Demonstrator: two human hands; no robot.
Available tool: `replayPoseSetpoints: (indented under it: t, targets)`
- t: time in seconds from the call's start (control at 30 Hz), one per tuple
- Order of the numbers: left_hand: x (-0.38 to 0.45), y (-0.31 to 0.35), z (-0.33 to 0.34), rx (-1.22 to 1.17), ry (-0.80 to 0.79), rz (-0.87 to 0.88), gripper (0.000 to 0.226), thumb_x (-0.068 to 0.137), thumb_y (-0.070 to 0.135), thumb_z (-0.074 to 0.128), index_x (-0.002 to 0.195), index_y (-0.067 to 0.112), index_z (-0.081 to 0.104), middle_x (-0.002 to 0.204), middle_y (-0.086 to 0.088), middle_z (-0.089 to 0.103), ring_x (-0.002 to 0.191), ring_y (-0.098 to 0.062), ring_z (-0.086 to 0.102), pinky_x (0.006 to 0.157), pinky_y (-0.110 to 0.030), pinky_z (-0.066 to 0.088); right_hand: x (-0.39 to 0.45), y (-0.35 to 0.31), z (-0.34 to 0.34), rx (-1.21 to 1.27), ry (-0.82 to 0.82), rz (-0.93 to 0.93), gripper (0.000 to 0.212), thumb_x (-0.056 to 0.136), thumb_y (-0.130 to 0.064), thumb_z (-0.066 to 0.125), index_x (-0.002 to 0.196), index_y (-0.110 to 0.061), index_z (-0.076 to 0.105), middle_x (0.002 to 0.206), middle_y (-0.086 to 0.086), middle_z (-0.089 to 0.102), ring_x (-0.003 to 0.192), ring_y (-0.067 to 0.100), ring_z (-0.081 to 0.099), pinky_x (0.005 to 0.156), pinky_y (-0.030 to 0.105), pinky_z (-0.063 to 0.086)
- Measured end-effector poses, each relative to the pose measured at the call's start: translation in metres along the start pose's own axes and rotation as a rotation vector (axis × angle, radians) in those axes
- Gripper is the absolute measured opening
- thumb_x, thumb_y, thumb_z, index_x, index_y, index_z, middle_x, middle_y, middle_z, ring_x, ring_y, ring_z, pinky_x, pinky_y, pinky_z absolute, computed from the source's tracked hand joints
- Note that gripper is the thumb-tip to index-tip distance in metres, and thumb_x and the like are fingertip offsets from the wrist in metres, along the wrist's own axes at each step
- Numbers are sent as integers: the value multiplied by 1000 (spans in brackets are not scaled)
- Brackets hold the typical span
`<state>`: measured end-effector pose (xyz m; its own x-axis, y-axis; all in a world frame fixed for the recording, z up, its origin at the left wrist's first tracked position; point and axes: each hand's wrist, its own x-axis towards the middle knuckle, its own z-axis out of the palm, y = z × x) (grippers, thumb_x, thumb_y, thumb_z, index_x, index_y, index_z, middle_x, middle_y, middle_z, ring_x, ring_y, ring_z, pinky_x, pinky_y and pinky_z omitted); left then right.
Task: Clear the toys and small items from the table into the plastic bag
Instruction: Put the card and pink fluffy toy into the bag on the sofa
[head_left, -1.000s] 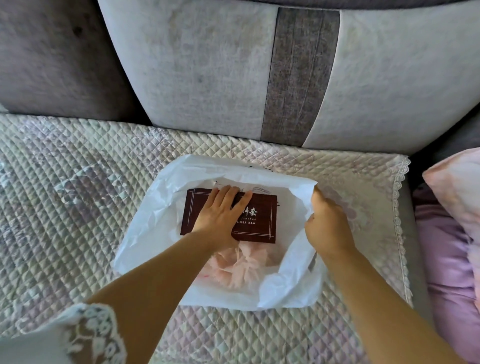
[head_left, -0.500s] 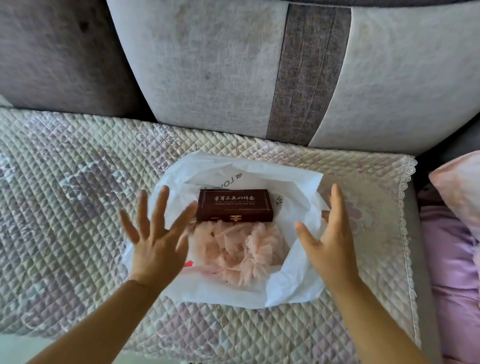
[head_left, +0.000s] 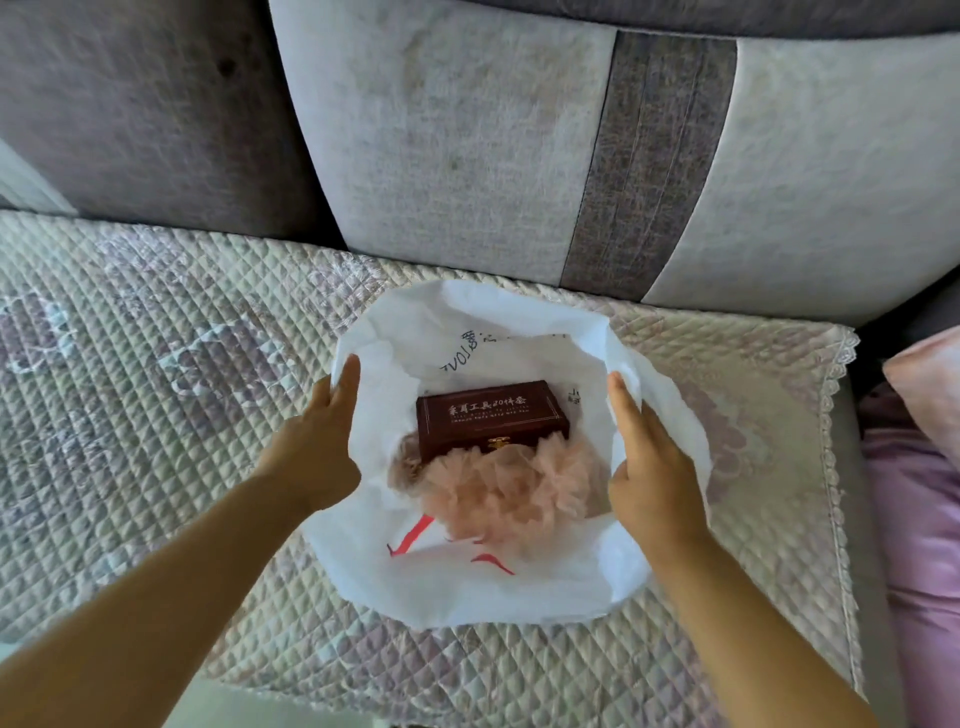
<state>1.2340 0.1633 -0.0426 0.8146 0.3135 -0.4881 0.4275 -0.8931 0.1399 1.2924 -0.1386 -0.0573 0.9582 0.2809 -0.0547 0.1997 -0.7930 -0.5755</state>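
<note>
A white plastic bag (head_left: 483, 592) lies open on the quilted sofa cover. Inside it a dark brown box (head_left: 488, 418) with gold lettering sits above a fluffy pink tulle item (head_left: 498, 493). My left hand (head_left: 317, 441) grips the bag's left rim, thumb on the inner side and fingers hidden behind the plastic. My right hand (head_left: 649, 467) holds the bag's right rim the same way, thumb pointing up along the plastic.
The quilted cover (head_left: 156, 415) spreads to the left and front of the bag. Grey sofa back cushions (head_left: 467, 145) rise behind it. A pink pillow (head_left: 930, 395) and purple fabric (head_left: 914, 519) lie at the right edge.
Both hands, spread open beside the bag half a second ago, have moved in and taken hold of its left and right rims. The box stays inside the bag.
</note>
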Motion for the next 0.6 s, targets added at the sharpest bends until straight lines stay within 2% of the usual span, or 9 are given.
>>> replayPoseSetpoints:
  t: [0.07, 0.13, 0.27, 0.37, 0.43, 0.5, 0.6]
  targets:
    - [-2, -9, -12, 45, 24, -32, 106, 75, 0, 49, 142, 32, -27, 157, -9, -9, 106, -37, 59, 66, -31, 45, 15, -11, -5, -5, -18, -44, 85, 75, 21, 41, 146, -24, 23, 139, 7, 46, 103, 32, 58, 76, 37, 51]
    - [-4, -22, -20, 62, 53, -73, 106, 76, 1, 49, 142, 31, -28, 158, -7, -9, 115, -38, 54, 74, -37, 49, 26, -21, -5, 1, -76, -70, 86, 77, 20, 40, 146, -26, 21, 144, 5, 41, 111, 30, 55, 82, 38, 49]
    - [-9, -50, -22, 22, 62, -185, 101, 75, -1, 49, 145, 25, -19, 156, -9, -6, 121, -41, 47, 79, -42, 52, 33, -41, 14, 28, -167, -73, 86, 80, 16, 38, 147, -33, 14, 154, 2, 21, 127, 26, 44, 85, 33, 47]
    - [-15, -56, -3, -89, 152, -92, 96, 75, -2, 50, 148, 31, -1, 156, 0, -8, 113, -37, 52, 65, -39, 52, 27, -50, 32, 43, -173, -37, 80, 87, 10, 37, 146, -36, 9, 158, 1, 3, 135, 22, 32, 80, 26, 44]
    - [-16, -58, 14, -149, 155, -52, 88, 80, 1, 51, 148, 33, 5, 157, 4, -9, 115, -34, 52, 71, -41, 53, 23, -50, 43, 22, -141, -53, 73, 90, 8, 37, 147, -29, 11, 157, 3, 8, 137, 22, 31, 82, 22, 40]
    - [-15, -62, 28, -137, 83, -66, 84, 87, 11, 51, 149, 31, -3, 157, 1, -13, 126, -33, 45, 81, -40, 52, 22, -46, 50, -81, -211, -35, 72, 89, 7, 35, 148, -24, 9, 154, 4, 20, 128, 25, 42, 81, 28, 43]
    - [-18, -72, 34, -80, -36, -106, 89, 88, 23, 51, 145, 37, -16, 154, 2, -26, 121, -30, 50, 76, -36, 54, 25, -43, 52, -300, -475, 25, 77, 87, 3, 37, 148, -27, 0, 149, 3, 26, 105, 24, 54, 66, 29, 39]
